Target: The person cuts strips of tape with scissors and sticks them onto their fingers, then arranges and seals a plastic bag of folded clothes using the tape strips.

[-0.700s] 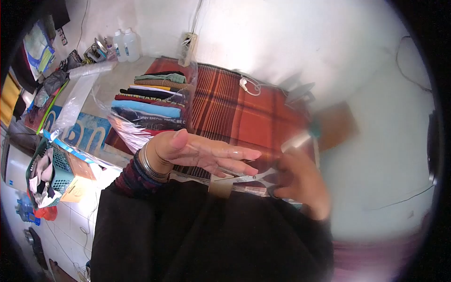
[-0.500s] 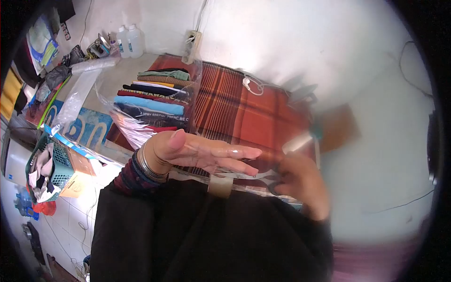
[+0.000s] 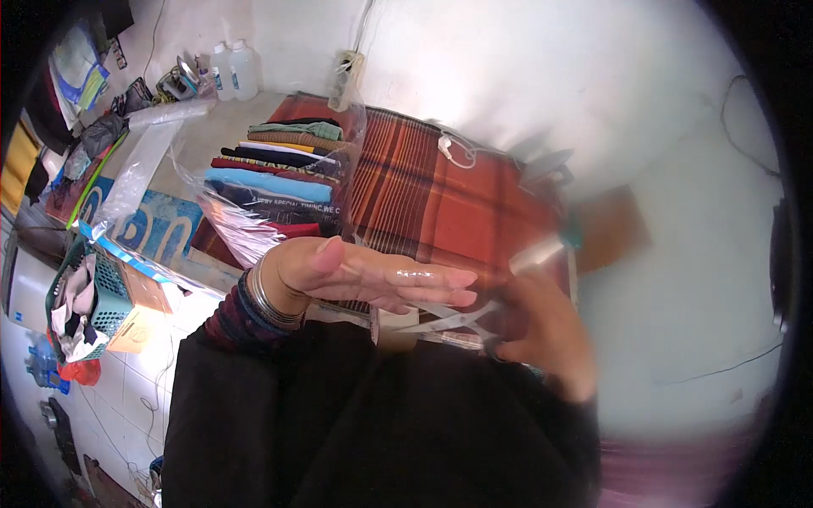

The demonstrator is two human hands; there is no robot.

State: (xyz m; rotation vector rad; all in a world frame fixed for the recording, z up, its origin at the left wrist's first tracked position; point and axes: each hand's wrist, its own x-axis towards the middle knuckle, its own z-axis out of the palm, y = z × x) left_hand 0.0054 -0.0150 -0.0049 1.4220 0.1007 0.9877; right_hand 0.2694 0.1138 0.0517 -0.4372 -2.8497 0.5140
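My left hand (image 3: pixel 373 271) is held out flat over the front of the table, fingers stretched together and thumb up. A small shiny clear patch, like a bit of tape, lies on its fingers. My right hand (image 3: pixel 546 326), blurred, grips a pair of scissors (image 3: pixel 461 322) whose blades are apart and point left, just below my left fingertips. Behind my left hand lies a row of folded clothes (image 3: pixel 271 186) in clear plastic, with shiny crumpled plastic (image 3: pixel 241 233) at its near side.
A red-orange plaid cloth (image 3: pixel 423 203) covers the table, with a white cable (image 3: pixel 457 154) on it. To the right are a blurred white item (image 3: pixel 538 256) and a brown piece (image 3: pixel 614 233). A green basket (image 3: pixel 110 296) of cloth stands left, below two bottles (image 3: pixel 241 72).
The scissor blades have spread apart beneath my left hand. My left fingers have come closer together, and the right hand has stayed in about the same place.
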